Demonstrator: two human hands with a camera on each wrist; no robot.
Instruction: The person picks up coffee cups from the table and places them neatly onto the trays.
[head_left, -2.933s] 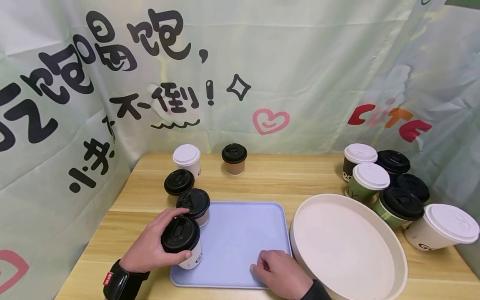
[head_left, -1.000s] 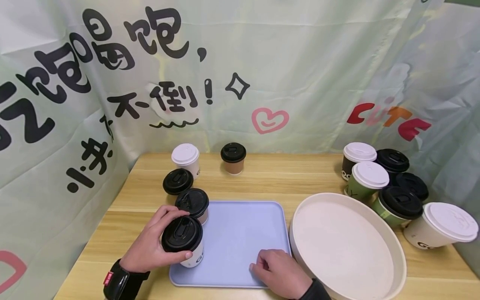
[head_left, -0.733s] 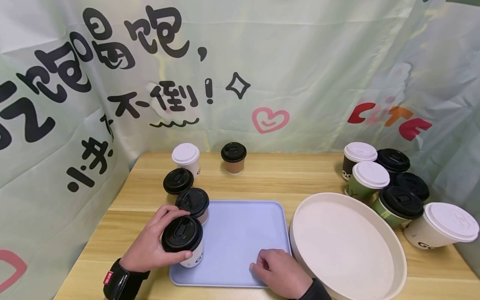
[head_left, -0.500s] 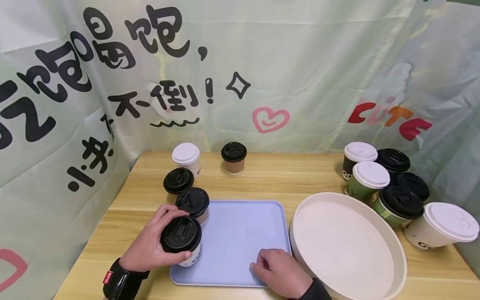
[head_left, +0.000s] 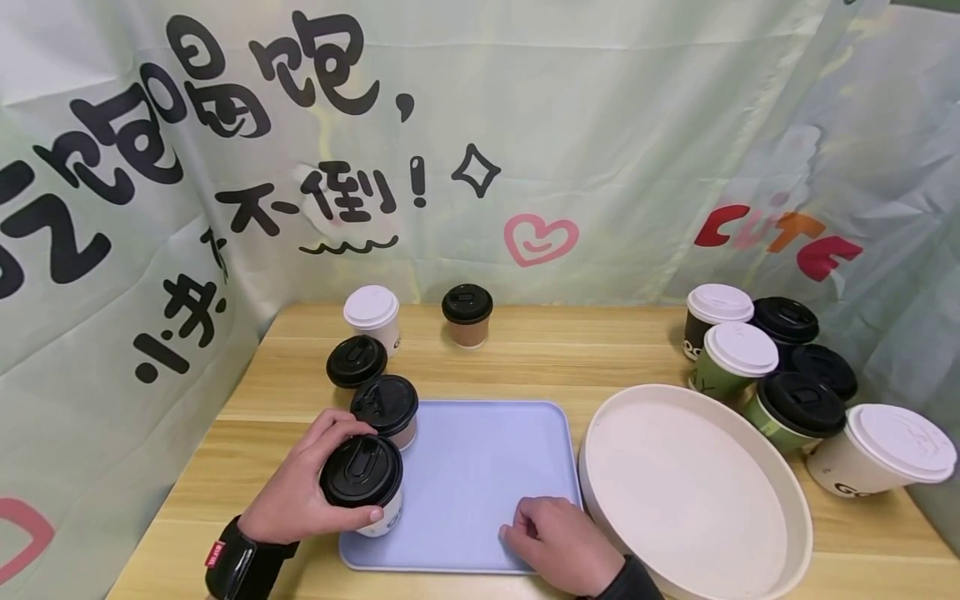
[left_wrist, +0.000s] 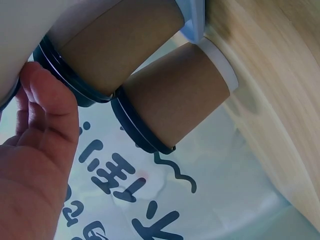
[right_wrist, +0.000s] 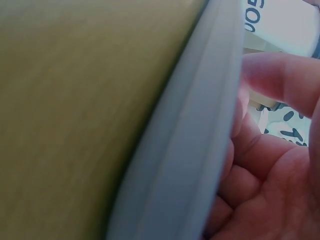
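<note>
My left hand (head_left: 307,492) grips a white paper cup (head_left: 384,518) with a black lid, thumb across its near side and fingers round the far side. The cup stands upright at the left part of the lavender tray (head_left: 480,483). Right behind it is a brown cup (head_left: 386,406) with a black lid, close to my fingertips; in the left wrist view this brown cup (left_wrist: 120,45) shows beside my fingers. My right hand (head_left: 558,542) rests on the tray's near right part, fingers loosely curled, nothing in them. In the right wrist view the tray's edge (right_wrist: 175,150) covers some fingertips.
A large round cream tray (head_left: 690,492) adjoins the lavender tray on the right. Several lidded cups cluster beyond it, including a large white-lidded cup (head_left: 881,450). Behind the brown cup stand a black-lidded cup (head_left: 357,362) and a white cup (head_left: 372,317); a small brown cup (head_left: 468,317) is at the back.
The white cup in my left hand has shifted very slightly left, its printed letters turning a little out of sight. My right hand stays in place.
</note>
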